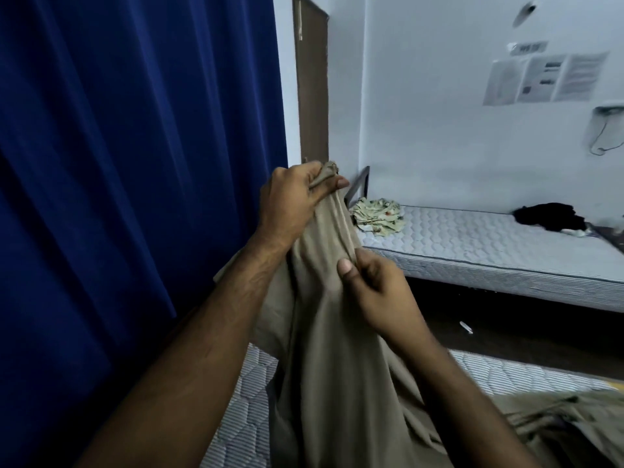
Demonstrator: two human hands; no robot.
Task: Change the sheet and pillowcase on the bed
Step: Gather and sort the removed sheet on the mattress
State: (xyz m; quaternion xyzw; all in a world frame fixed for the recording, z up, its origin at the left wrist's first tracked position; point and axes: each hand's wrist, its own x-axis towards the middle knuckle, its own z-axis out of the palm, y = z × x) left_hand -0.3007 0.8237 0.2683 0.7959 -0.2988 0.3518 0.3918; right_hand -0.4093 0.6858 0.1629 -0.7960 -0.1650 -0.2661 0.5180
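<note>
Beige sheet [331, 349] bunched in left hand [293, 194], right hand [374, 292] pinching lower.

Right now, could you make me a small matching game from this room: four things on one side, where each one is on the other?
Things:
1. tan sheet
2. floral cloth
3. black cloth
4. blue curtain

Places:
A. far bed, right end
B. hanging on the left
C. gripped in both hands
D. far bed, left end

Pairs: 1-C, 2-D, 3-A, 4-B
</note>
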